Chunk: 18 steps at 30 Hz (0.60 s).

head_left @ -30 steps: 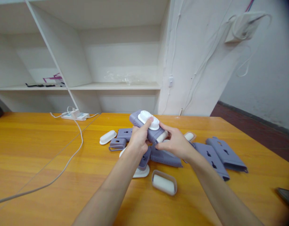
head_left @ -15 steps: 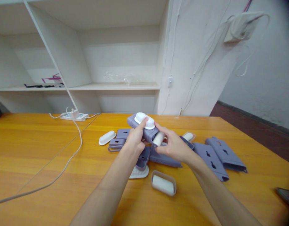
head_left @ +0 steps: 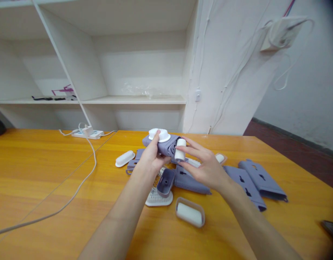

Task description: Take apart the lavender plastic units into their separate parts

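Note:
My left hand [head_left: 152, 159] is closed round a purple-grey plastic housing [head_left: 166, 148], its thumb over a white oval ribbed piece [head_left: 163, 136] on top. My right hand [head_left: 207, 166] pinches a short white roller [head_left: 180, 148] between thumb and fingers. The roller stands nearly upright against or just in front of the housing's slotted right end; I cannot tell if they touch. Below the hands lie a small purple-grey cup [head_left: 165, 183], a white bristled piece [head_left: 159, 199] and a larger purple-grey case [head_left: 192, 181]. Nearer to me sits a translucent tray [head_left: 202, 221] holding another white roller [head_left: 189, 213].
Two purple-grey panels with keyhole slots, one nearer [head_left: 237, 177] and one farther [head_left: 257, 169], lie on the right. A white oval piece [head_left: 125, 159] rests at left. A power strip [head_left: 94, 135] with a cable [head_left: 85, 184] crosses the left side. White shelves [head_left: 134, 99] stand behind.
The white roller has swung from slanting at the housing's open end to nearly upright outside it. The housing has turned and moved slightly left, uncovering the cup and bristled piece more.

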Each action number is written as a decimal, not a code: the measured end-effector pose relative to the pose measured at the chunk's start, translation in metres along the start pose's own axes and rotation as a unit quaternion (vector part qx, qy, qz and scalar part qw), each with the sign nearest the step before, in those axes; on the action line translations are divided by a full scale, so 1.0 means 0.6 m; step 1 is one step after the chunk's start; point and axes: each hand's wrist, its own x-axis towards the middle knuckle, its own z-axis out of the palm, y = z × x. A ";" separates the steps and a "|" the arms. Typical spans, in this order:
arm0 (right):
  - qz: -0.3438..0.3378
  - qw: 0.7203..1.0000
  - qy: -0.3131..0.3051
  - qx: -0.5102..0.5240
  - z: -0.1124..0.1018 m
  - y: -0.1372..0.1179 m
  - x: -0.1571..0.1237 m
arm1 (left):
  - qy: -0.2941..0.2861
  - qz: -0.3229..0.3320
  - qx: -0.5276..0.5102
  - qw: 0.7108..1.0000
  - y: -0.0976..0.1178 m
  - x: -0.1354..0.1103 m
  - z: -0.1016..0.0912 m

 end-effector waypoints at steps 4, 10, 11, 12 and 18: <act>0.053 0.992 -0.003 0.116 -0.018 -0.009 0.002 | -0.012 0.022 -0.003 1.000 0.008 -0.005 0.000; 0.138 0.986 0.011 0.097 -0.054 -0.009 0.008 | -0.024 0.038 -0.029 0.999 0.009 0.006 -0.006; 0.164 0.985 -0.006 0.046 -0.060 -0.002 0.007 | -0.019 0.038 -0.029 0.999 0.008 0.007 -0.006; 0.190 0.981 -0.032 -0.009 -0.064 0.007 0.005 | -0.013 0.036 -0.028 0.999 0.008 0.008 -0.007; 0.231 0.926 -0.154 -0.255 -0.055 0.038 -0.005 | 0.009 0.027 -0.021 0.999 0.004 0.005 -0.004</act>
